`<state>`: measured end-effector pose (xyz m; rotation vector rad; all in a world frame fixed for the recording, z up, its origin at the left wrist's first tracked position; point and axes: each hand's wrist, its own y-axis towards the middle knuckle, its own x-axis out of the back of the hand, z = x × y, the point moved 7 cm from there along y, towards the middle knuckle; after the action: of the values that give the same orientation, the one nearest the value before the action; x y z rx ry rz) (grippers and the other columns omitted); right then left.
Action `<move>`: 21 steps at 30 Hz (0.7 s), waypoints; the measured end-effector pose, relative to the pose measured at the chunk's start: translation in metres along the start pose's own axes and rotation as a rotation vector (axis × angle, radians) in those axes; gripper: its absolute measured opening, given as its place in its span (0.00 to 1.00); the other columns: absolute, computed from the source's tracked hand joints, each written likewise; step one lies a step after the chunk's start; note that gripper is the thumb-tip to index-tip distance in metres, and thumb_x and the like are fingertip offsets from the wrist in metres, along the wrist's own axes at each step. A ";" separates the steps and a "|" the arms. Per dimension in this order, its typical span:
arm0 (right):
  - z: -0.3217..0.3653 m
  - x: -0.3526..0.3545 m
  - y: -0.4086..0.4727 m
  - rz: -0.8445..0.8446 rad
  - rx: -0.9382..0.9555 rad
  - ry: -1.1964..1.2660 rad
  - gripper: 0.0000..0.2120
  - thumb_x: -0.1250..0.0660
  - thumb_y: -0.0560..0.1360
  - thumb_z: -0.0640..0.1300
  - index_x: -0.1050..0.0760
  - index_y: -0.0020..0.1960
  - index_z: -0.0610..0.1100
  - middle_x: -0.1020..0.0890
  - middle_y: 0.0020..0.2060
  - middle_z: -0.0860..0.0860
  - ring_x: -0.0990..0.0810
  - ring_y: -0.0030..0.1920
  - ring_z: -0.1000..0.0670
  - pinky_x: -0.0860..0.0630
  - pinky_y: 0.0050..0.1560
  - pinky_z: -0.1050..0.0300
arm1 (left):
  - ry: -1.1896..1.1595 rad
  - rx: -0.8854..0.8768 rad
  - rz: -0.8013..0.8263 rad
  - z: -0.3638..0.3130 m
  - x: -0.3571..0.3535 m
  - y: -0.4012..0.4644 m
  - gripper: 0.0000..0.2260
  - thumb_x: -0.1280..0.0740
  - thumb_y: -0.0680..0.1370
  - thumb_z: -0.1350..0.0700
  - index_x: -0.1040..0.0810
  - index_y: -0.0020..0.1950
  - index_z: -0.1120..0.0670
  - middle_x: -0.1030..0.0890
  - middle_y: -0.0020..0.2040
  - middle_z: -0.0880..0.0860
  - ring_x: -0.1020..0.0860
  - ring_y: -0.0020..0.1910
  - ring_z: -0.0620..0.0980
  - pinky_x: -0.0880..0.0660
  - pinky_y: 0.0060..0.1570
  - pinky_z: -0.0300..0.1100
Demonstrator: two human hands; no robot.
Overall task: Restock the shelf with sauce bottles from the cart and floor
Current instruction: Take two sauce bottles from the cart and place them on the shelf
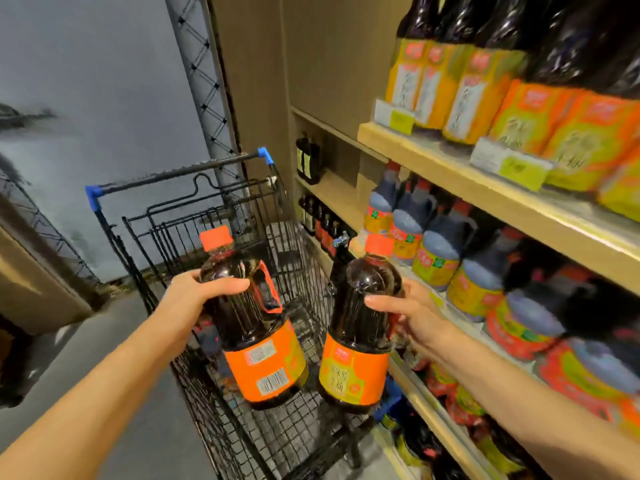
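I hold two large dark sauce bottles with orange caps and orange labels above the black wire cart (194, 244). My left hand (194, 292) grips the shoulder of the left bottle (249, 323), which tilts and shows its barcode side. My right hand (412, 317) grips the right bottle (360, 327) from the right, upright, label facing me. That bottle hangs just left of the wooden shelf (485, 181), whose boards carry rows of similar dark bottles (436, 251).
The cart has a black handle with blue ends (93, 195) and stands tight against the shelf unit. More bottles fill the top shelf (485, 84) and the lowest level (450, 393). A metal lattice post (204, 74) rises behind the cart. Grey floor lies to the left.
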<state>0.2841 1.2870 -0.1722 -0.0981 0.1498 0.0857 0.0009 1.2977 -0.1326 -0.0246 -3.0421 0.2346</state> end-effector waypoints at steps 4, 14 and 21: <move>0.024 0.010 -0.037 -0.100 0.068 -0.025 0.26 0.23 0.50 0.45 0.19 0.48 0.46 0.14 0.42 0.50 0.16 0.46 0.48 0.21 0.45 0.56 | -0.034 -0.028 0.157 -0.024 -0.030 -0.007 0.20 0.25 0.53 0.61 0.21 0.43 0.59 0.16 0.30 0.50 0.17 0.30 0.46 0.24 0.26 0.34; 0.034 0.037 -0.186 -0.555 0.147 -0.003 0.26 0.22 0.50 0.48 0.19 0.47 0.45 0.15 0.42 0.49 0.17 0.46 0.47 0.22 0.46 0.54 | 0.029 -0.037 0.594 -0.030 -0.108 -0.052 0.24 0.24 0.48 0.54 0.19 0.41 0.61 0.15 0.32 0.54 0.17 0.31 0.50 0.23 0.29 0.37; 0.028 0.043 -0.317 -0.772 0.116 -0.006 0.26 0.23 0.49 0.45 0.20 0.47 0.46 0.15 0.38 0.53 0.17 0.41 0.56 0.25 0.36 0.66 | 0.125 -0.059 0.857 -0.021 -0.191 -0.107 0.29 0.25 0.46 0.49 0.19 0.43 0.62 0.16 0.38 0.59 0.19 0.41 0.59 0.26 0.47 0.50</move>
<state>0.3602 0.9791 -0.1224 -0.0345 0.1021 -0.6921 0.1916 1.1907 -0.1122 -1.2848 -2.7083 0.1791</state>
